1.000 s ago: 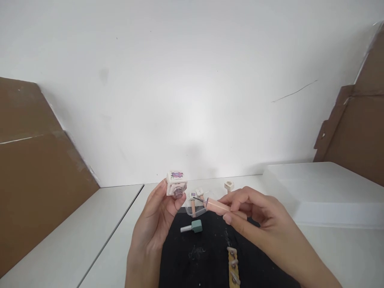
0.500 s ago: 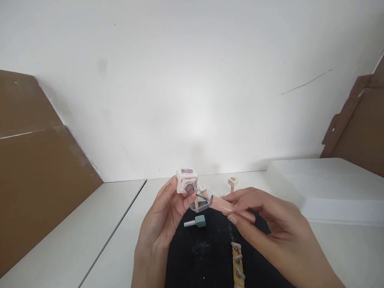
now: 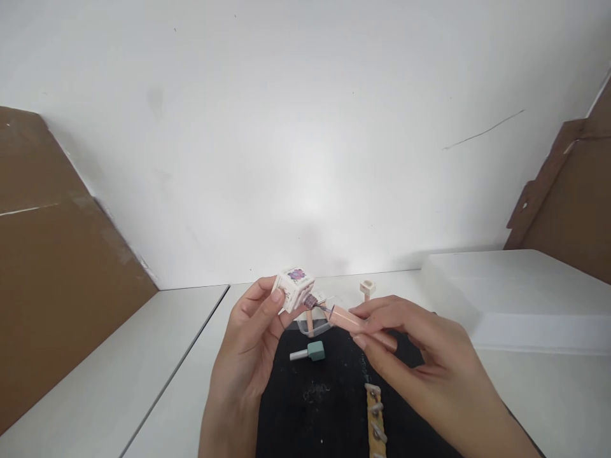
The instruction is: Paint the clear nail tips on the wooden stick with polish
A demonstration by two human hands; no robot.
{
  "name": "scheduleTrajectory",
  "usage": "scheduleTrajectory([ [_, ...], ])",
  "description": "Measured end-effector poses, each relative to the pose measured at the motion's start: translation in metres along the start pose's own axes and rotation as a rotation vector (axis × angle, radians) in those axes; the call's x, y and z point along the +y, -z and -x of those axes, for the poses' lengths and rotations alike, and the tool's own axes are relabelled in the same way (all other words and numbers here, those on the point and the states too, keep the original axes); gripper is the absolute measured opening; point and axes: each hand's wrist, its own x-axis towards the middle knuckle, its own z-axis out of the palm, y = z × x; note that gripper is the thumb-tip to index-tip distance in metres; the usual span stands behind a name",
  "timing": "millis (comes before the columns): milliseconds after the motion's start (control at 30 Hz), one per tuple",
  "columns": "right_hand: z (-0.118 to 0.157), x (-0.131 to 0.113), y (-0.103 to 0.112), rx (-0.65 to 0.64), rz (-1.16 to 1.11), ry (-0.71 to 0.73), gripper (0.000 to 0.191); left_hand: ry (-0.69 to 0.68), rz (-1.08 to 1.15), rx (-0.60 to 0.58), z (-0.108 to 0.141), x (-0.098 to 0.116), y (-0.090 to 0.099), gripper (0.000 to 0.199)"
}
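Observation:
My left hand (image 3: 251, 337) grips a white nail polish bottle (image 3: 292, 289) with a purple flower print, tilted so its neck points right. Between the fingers of my right hand (image 3: 410, 350) is the bottle's pink cap (image 3: 351, 320), its thin brush (image 3: 322, 306) reaching toward the open neck. The brush tip is at the neck; I cannot tell how far inside it is. Below the hands, a green bottle with a white cap (image 3: 315, 350) lies on the black mat (image 3: 310, 413). A yellow strip with nail tips (image 3: 375, 420) lies nearer me.
Behind the hands is a clear container (image 3: 312, 329) with pink-capped bottles in and around it. Another bottle (image 3: 367, 287) stands cap down at the back. A white plastic box (image 3: 520, 292) is at right. Cardboard panels (image 3: 62, 267) flank the white table (image 3: 186, 331).
My left hand has turned the bottle so its neck faces right. The brush has come closer to the neck, with my right hand shifting slightly left.

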Motion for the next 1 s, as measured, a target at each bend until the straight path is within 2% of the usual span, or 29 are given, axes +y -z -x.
scheduleTrajectory([
  [133,-0.002,0.000,-0.003,0.019,0.037,0.033,0.018,-0.062,-0.058,0.083,0.001,0.000,0.002,0.018],
  [267,-0.002,0.002,-0.004,0.043,0.036,0.059,0.019,-0.099,-0.109,0.106,0.002,-0.001,0.004,0.019],
  [467,0.000,0.002,-0.005,0.073,0.025,0.091,0.022,-0.088,-0.093,0.085,0.004,-0.001,0.000,0.020],
  [733,0.003,0.005,-0.012,0.210,0.162,0.261,0.024,-0.049,-0.082,0.000,0.010,0.002,-0.003,0.015],
  [867,0.001,0.005,-0.016,0.205,0.225,0.369,0.024,-0.084,-0.146,-0.045,0.010,0.001,-0.001,0.016],
  [1000,-0.003,0.005,-0.015,0.166,0.297,0.462,0.024,-0.181,-0.198,-0.014,0.010,0.001,0.000,0.014],
])
